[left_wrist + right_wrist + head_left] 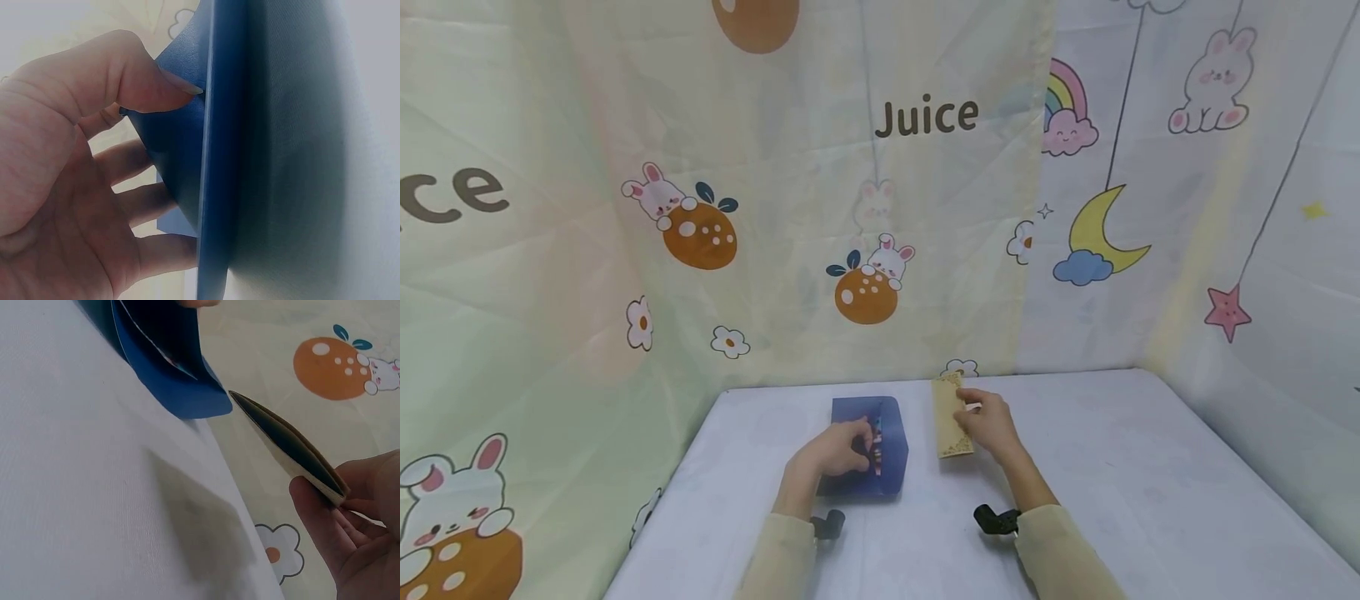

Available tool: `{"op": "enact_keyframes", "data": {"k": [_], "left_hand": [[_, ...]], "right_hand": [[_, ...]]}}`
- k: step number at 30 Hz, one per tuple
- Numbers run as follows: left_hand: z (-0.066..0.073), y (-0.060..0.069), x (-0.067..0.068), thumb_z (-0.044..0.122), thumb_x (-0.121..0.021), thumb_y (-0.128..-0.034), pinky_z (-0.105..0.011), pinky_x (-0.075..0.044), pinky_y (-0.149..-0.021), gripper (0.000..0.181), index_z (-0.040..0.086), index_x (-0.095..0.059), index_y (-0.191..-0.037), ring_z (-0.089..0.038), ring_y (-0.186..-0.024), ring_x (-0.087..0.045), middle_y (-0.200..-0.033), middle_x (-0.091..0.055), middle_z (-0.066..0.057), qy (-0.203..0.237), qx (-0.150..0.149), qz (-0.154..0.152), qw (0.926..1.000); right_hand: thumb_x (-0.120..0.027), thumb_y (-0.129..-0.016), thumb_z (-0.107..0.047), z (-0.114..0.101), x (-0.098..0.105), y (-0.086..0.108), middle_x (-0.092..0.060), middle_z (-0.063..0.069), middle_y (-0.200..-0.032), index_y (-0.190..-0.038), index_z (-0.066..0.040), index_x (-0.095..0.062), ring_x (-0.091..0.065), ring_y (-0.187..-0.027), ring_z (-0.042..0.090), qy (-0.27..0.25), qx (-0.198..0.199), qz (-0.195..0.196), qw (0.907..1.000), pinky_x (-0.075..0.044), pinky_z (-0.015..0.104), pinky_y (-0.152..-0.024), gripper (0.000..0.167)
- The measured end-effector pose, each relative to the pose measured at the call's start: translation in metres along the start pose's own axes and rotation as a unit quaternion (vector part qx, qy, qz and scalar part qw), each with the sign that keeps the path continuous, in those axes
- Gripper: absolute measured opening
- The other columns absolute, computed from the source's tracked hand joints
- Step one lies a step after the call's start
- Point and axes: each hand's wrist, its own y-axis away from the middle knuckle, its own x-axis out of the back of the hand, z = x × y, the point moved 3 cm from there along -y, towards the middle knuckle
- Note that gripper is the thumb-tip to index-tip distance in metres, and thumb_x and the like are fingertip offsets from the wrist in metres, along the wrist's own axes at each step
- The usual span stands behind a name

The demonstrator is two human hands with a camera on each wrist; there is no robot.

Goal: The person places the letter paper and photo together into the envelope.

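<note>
Both hands busy here! My left hand has the blue envelope in a pinch, thumb against fingers, and my right hand grips the cream sleeve by its right edge. Progress, as I judge it: the envelope is open, a colourful printed insert peeking from its mouth, and the sleeve looks lifted off the white table. Left undone: the flap isn't folded over, and the sleeve sits outside, apart, just right of the envelope. The envelope runs far and near of my left fingers; the sleeve lies left of my right ones, its edge gaping.
</note>
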Motion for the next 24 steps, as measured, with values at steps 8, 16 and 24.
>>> {"op": "enact_keyframes", "data": {"k": [8, 16, 24], "left_hand": [[-0.001, -0.001, 0.002, 0.008, -0.078, -0.0766, -0.047, -0.049, -0.095, 0.027, 0.021, -0.058, -0.089, -0.037, -0.129, -0.060, -0.158, -0.049, -0.021, -0.010, -0.003, 0.002, 0.9999], [-0.001, -0.002, 0.000, 0.008, -0.077, -0.0770, -0.045, -0.048, -0.093, 0.026, 0.021, -0.058, -0.088, -0.038, -0.131, -0.059, -0.158, -0.049, -0.021, -0.009, 0.000, -0.001, 1.0000], [-0.003, -0.002, -0.001, 0.009, -0.078, -0.0769, -0.042, -0.047, -0.089, 0.026, 0.022, -0.057, -0.087, -0.038, -0.134, -0.058, -0.158, -0.049, -0.020, -0.010, 0.003, -0.001, 0.9999]], "right_hand": [[-0.076, -0.086, -0.009, -0.013, -0.021, 0.003, -0.067, 0.022, -0.134, -0.134, -0.001, -0.067, -0.072, -0.086, 0.018, -0.043, -0.009, -0.023, 0.9988, -0.056, 0.028, -0.071, 0.049], [-0.070, -0.091, -0.008, -0.019, -0.036, 0.008, -0.065, 0.022, -0.139, -0.137, 0.000, -0.064, -0.075, -0.073, 0.019, -0.059, -0.003, -0.044, 0.9973, -0.062, 0.033, -0.066, 0.047], [-0.075, -0.086, -0.006, -0.023, -0.042, 0.010, -0.066, 0.017, -0.140, -0.137, -0.006, -0.066, -0.073, -0.071, 0.016, -0.042, -0.009, -0.062, 0.9972, -0.061, 0.032, -0.067, 0.052]]}}
